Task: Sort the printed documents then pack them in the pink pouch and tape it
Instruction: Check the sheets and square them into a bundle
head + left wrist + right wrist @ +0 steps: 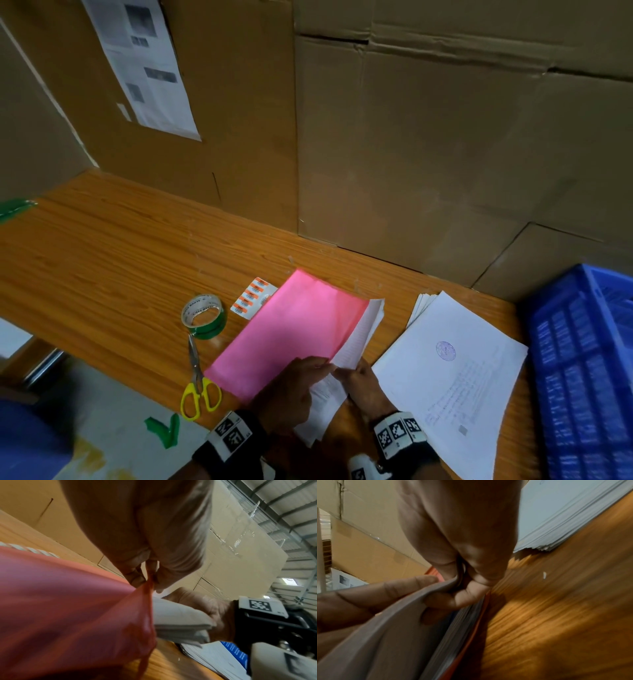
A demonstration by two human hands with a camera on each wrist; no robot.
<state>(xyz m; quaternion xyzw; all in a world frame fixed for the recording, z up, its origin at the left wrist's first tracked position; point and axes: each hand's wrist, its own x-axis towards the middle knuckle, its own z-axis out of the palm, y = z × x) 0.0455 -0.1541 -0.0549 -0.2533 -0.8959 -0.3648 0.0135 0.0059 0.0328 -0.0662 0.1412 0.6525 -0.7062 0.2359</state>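
Note:
The pink pouch lies flat on the wooden table, its open side facing right. A bundle of printed sheets sticks out of that opening and curls down toward me. My left hand pinches the pouch's upper edge; in the left wrist view the pink film is bunched between its fingertips. My right hand grips the paper bundle at its near corner, thumb on one side and fingers on the other. A larger document stack sits to the right.
A green tape roll, yellow-handled scissors and a strip of orange labels lie left of the pouch. A blue crate stands at the right edge. Cardboard boxes wall off the table's back.

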